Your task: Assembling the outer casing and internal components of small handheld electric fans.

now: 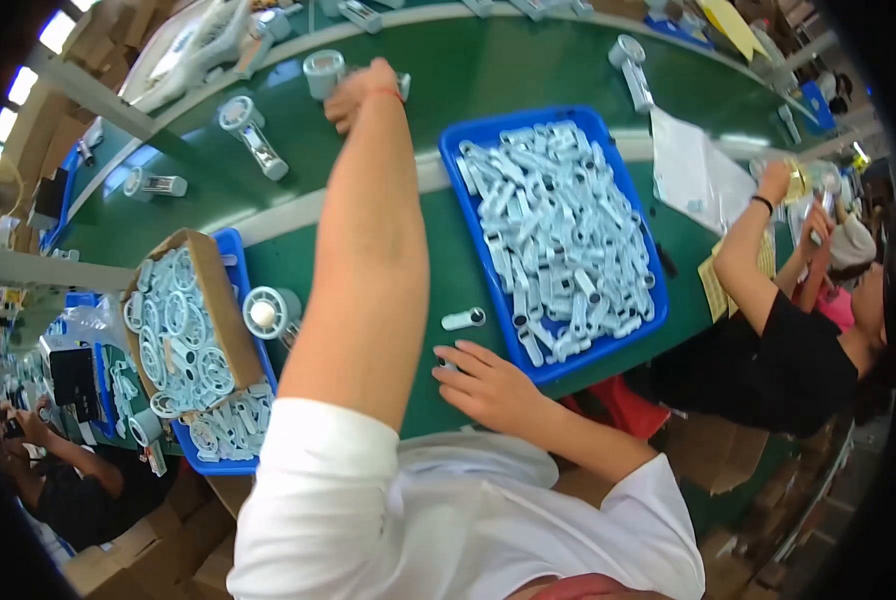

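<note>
My left arm stretches far across the green work surface. At its end my left hand [361, 95] is closed round a light-blue handheld fan body [324, 74], whose round head sticks out to the left of the fingers. Close to me, my right hand [486, 385] rests low over the table, its fingers bent together round a small dark-tipped piece that is mostly hidden. Just beyond those fingers lies a light-blue handle cover [463, 319] with a black round end. Another fan body [270, 312] with a round head stands left of my left forearm, which partly hides it.
A blue tray [658, 310] heaped with light-blue handle covers stands right of centre. At left, a cardboard box [223, 310] of ring-shaped parts sits on another blue tray [208, 467]. More fan bodies [253, 137] lie on the green belt [488, 65]. Co-workers sit on both sides.
</note>
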A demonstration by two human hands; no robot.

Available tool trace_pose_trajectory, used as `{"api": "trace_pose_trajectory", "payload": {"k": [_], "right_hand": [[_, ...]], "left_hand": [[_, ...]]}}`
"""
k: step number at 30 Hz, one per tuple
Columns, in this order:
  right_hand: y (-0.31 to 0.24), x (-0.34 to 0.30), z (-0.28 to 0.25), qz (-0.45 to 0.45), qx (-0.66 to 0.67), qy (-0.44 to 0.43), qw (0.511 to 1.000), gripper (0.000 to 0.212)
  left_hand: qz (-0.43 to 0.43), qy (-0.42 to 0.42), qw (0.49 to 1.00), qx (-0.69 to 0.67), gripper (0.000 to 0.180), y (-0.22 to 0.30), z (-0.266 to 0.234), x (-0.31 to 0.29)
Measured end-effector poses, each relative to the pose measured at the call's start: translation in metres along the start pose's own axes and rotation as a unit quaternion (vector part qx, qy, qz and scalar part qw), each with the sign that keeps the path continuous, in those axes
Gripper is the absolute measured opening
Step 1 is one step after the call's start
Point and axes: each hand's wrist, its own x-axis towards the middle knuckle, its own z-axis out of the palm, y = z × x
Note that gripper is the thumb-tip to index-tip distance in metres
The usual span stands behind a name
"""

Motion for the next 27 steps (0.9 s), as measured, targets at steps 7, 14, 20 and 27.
{"api": "trace_pose_trajectory", "payload": {"k": [7, 14, 20, 27], "right_hand": [[-0.016, 0.001, -0.024, 0.255, 0.013, 0.130, 0.958, 0.032], [-0.033, 0.011, 0.013, 0.223, -0.129, 0.019, 0.966, 0.023], [-0.031, 0.007, 0.008, 0.173, -0.119, 0.010, 0.978, 0.027], [-0.037, 0.011, -0.020, 0.348, 0.570, 0.142, 0.731, 0.028]], "left_hand": [[0.064, -0.290, 0.823, -0.485, 0.052, 0.031, -0.060, 0.000], [0.471, -0.005, 0.675, -0.567, 0.045, -0.070, -0.194, -0.151], [0.299, -0.303, 0.757, -0.496, 0.045, -0.271, -0.179, -0.217], [0.212, -0.422, 0.696, -0.541, 0.061, -0.318, -0.112, -0.240]]}}
